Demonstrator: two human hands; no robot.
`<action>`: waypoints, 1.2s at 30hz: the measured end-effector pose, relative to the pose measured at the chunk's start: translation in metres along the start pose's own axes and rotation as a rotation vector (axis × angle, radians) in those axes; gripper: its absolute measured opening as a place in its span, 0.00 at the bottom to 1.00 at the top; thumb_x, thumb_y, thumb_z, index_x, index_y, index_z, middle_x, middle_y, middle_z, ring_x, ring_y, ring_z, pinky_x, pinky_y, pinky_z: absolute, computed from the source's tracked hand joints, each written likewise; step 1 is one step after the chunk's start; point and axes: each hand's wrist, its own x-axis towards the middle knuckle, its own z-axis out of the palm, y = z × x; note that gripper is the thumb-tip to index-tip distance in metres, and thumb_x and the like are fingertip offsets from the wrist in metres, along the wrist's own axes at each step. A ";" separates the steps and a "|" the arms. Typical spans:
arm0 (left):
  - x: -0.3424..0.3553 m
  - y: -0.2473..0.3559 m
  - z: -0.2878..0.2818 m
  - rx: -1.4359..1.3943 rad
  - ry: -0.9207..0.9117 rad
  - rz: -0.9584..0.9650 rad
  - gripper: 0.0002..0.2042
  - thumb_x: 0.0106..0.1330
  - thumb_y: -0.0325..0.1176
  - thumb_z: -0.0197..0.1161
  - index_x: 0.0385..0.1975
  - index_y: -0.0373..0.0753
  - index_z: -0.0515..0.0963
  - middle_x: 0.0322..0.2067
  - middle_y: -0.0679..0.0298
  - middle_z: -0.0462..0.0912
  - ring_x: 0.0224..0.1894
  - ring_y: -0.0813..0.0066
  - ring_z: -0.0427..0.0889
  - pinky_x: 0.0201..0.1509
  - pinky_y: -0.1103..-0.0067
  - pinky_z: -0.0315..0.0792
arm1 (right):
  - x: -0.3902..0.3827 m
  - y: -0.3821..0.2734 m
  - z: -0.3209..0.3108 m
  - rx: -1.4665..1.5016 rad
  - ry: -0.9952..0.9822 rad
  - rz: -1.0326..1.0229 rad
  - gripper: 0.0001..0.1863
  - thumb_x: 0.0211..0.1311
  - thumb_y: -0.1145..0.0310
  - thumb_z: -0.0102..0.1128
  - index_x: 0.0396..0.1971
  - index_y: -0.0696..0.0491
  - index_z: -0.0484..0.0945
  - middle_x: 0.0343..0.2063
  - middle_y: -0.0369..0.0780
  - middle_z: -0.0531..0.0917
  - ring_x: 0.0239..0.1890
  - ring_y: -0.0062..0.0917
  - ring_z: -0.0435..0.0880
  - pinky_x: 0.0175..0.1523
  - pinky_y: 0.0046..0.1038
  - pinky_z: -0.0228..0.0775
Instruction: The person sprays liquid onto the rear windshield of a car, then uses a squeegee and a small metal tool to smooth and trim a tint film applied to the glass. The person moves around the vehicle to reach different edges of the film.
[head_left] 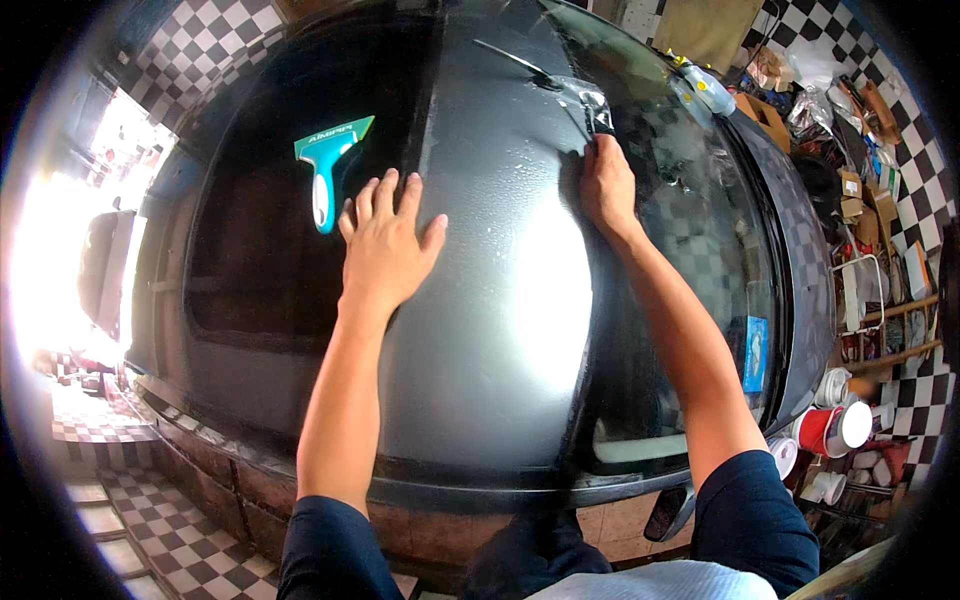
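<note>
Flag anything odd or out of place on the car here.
A teal squeegee lies loose on the dark sunroof glass, beyond the left hand. Water droplets bead on the wet roof near the right hand. No damage shows.

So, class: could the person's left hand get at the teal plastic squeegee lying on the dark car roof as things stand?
Probably yes. The left hand lies flat on the wet dark car roof, and the teal plastic squeegee lies just beyond its fingertips with nothing between them.
</note>
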 end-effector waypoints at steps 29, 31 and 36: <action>-0.002 0.000 0.009 0.070 0.028 0.013 0.25 0.65 0.46 0.51 0.59 0.41 0.66 0.61 0.55 0.63 0.63 0.56 0.58 0.64 0.60 0.51 | 0.143 0.109 0.039 0.370 -0.301 0.422 0.18 0.54 0.53 0.65 0.38 0.50 0.81 0.18 0.32 0.73 0.20 0.17 0.68 0.23 0.25 0.57; -0.002 -0.001 0.008 0.071 0.027 0.010 0.25 0.65 0.45 0.52 0.59 0.40 0.66 0.60 0.55 0.63 0.63 0.56 0.58 0.64 0.60 0.52 | 0.145 0.093 0.034 0.359 -0.413 0.428 0.19 0.54 0.53 0.66 0.39 0.51 0.80 0.17 0.32 0.70 0.19 0.16 0.65 0.22 0.25 0.56; 0.000 0.001 0.008 0.058 0.032 0.010 0.25 0.65 0.46 0.52 0.59 0.41 0.66 0.60 0.54 0.63 0.63 0.56 0.58 0.64 0.60 0.51 | 0.168 0.096 0.031 0.064 -0.518 0.222 0.21 0.51 0.51 0.68 0.34 0.54 0.80 0.18 0.34 0.73 0.21 0.18 0.67 0.27 0.27 0.59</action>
